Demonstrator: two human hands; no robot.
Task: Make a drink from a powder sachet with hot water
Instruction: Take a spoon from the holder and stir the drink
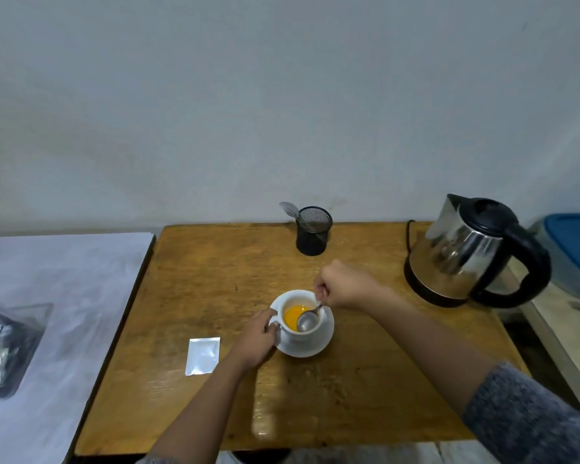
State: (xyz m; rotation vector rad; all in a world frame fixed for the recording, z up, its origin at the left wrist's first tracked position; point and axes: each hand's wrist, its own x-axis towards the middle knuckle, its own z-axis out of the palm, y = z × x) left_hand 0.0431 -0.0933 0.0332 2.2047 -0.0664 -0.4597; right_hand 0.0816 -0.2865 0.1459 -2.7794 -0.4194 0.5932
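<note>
A white cup (302,333) holding orange liquid (293,317) stands on a white saucer (310,348) in the middle of the wooden table (365,380). My left hand (257,336) grips the cup's handle on its left side. My right hand (344,284) pinches the stem of a metal spoon (308,321), whose bowl rests at the cup's rim over the liquid. A silver sachet (202,356) lies flat on the table to the left of the cup. A steel kettle (469,252) with a black handle sits on its base at the right.
A black mesh holder (313,231) with a spoon in it stands at the table's back edge. A white-covered surface (64,296) adjoins on the left, carrying a clear plastic package (4,349). A blue-lidded container (573,249) sits beyond the kettle at far right.
</note>
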